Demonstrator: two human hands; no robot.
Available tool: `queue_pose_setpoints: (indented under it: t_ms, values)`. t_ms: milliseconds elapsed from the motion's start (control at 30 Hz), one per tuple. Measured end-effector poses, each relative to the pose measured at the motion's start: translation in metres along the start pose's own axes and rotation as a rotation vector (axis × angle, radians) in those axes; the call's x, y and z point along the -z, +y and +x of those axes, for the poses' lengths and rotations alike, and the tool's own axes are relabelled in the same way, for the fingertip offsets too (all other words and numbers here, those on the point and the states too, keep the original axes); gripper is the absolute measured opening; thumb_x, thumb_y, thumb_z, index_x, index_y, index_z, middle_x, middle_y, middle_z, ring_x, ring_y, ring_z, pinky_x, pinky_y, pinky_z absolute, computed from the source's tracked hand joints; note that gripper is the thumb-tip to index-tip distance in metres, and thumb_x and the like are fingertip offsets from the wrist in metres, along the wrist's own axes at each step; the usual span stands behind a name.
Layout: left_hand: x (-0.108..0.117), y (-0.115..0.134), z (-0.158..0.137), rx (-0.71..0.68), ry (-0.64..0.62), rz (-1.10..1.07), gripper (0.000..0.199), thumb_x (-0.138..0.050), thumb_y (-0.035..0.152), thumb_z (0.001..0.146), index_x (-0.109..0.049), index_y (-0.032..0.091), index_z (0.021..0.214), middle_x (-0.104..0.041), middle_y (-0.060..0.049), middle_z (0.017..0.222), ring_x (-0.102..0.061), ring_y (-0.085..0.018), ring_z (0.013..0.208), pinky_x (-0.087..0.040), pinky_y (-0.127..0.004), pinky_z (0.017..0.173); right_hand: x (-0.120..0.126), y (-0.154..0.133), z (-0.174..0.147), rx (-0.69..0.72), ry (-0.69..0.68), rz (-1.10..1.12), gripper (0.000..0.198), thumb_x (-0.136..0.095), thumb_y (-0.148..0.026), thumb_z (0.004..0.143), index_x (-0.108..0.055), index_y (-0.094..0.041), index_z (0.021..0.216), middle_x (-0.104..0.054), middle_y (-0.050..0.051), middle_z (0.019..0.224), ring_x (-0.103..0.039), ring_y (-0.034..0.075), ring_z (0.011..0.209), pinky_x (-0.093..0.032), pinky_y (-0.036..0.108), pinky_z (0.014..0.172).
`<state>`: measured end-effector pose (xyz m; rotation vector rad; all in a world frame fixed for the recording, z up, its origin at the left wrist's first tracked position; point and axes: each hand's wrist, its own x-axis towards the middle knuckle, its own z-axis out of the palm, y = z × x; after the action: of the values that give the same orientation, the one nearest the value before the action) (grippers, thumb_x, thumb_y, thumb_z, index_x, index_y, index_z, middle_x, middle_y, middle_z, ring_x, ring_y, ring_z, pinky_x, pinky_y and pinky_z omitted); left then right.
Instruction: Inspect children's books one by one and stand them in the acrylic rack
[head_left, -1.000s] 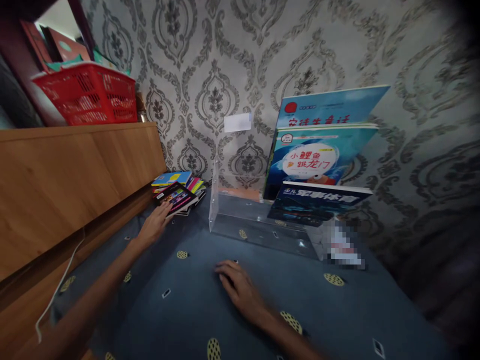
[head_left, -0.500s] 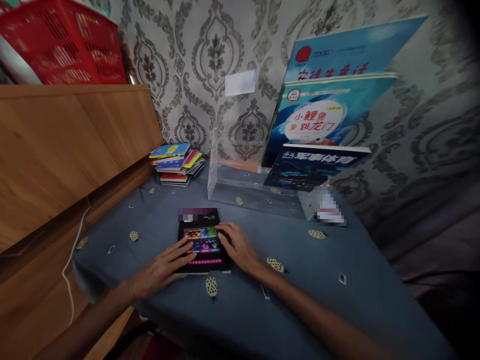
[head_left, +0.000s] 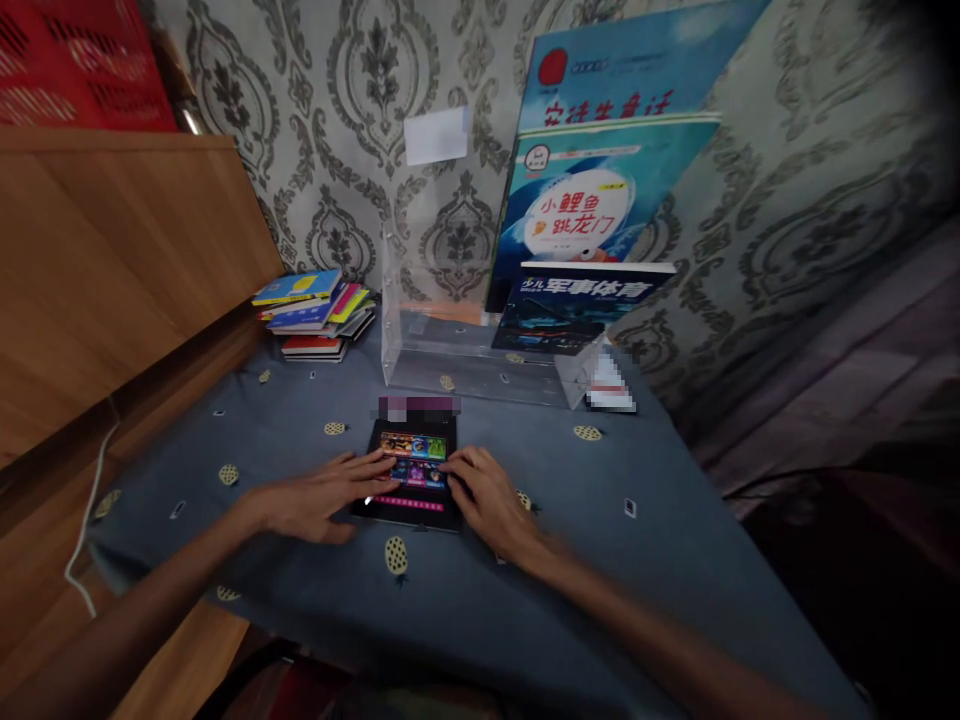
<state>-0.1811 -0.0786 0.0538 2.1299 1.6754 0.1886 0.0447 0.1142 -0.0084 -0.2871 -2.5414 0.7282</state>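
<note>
A black book (head_left: 417, 474) with small coloured pictures and a pink strip on its cover lies flat on the cloth in front of me. My left hand (head_left: 319, 497) is open, its fingers stretched over the book's left part. At the right edge of the cover rests my right hand (head_left: 491, 500), fingers slightly bent and apart, the fingertips touching the cover. Neither hand grips the book. Beyond it stands a clear acrylic book rack (head_left: 480, 375), whose right side holds a dark blue book (head_left: 581, 305), a teal book (head_left: 577, 215) and a larger blue book (head_left: 622, 75).
Several small books are stacked in a pile (head_left: 315, 315) at the back left. A patterned blue-grey tablecloth (head_left: 562, 580) covers the table. A wooden cabinet (head_left: 127, 260) with a red basket (head_left: 82, 65) stands left, and a small white-and-dark item (head_left: 611, 385) sits beside the rack.
The view has swung to the right, so everything sits further left. The book now lies straighter beneath my hands. My right hand has slid down toward the book's right edge.
</note>
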Motion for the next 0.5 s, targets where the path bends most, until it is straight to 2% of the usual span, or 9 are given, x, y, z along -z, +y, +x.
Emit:
queue_pose_setpoints:
  t_ms: [67,167,300,400,500]
  values:
    - [0.003,-0.007,0.003,0.038,0.015,-0.025,0.066,-0.063,0.028,0.09,-0.039,0.038,0.151,-0.034,-0.002,0.162,-0.031,-0.028,0.149,-0.03,-0.054,0.12,0.0,-0.003,0.008,0.012,-0.023,-0.093,0.026,-0.046,-0.016,0.097,-0.07,-0.019,0.105,-0.065,0.01,0.099,-0.054,0.025,0.092,-0.048,0.042,0.083]
    - [0.001,-0.023,0.022,0.183,0.196,0.043,0.045,-0.051,0.031,0.097,-0.053,0.027,0.142,-0.048,-0.007,0.154,-0.042,-0.026,0.144,-0.034,-0.048,0.119,-0.007,-0.014,0.03,0.057,-0.07,-0.198,0.022,-0.049,-0.014,0.096,-0.07,-0.017,0.103,-0.067,0.012,0.102,-0.054,0.026,0.097,-0.045,0.044,0.087]
    - [-0.009,-0.049,0.062,0.339,0.436,0.103,0.05,-0.041,0.024,0.097,-0.046,0.015,0.145,-0.05,-0.014,0.151,-0.046,-0.024,0.141,-0.036,-0.044,0.119,-0.028,-0.035,0.065,0.148,-0.17,-0.207,0.025,-0.048,-0.011,0.095,-0.067,-0.008,0.111,-0.064,0.017,0.121,-0.054,0.028,0.113,-0.044,0.044,0.101]
    - [-0.019,-0.066,0.081,0.365,0.524,0.072,0.053,-0.034,0.014,0.094,-0.043,0.016,0.146,-0.055,-0.012,0.147,-0.051,-0.021,0.137,-0.039,-0.042,0.117,-0.043,-0.039,0.083,0.144,-0.211,-0.226,0.026,-0.047,-0.013,0.096,-0.065,-0.007,0.114,-0.063,0.019,0.124,-0.054,0.027,0.121,-0.038,0.045,0.111]
    - [-0.029,-0.075,0.083,0.338,0.581,0.075,0.054,-0.031,0.012,0.094,-0.044,0.016,0.145,-0.057,-0.012,0.145,-0.053,-0.021,0.135,-0.041,-0.042,0.116,-0.049,-0.026,0.088,0.12,-0.177,-0.207,0.035,-0.049,-0.024,0.099,-0.058,-0.009,0.13,-0.057,0.019,0.14,-0.046,0.028,0.137,-0.029,0.051,0.119]
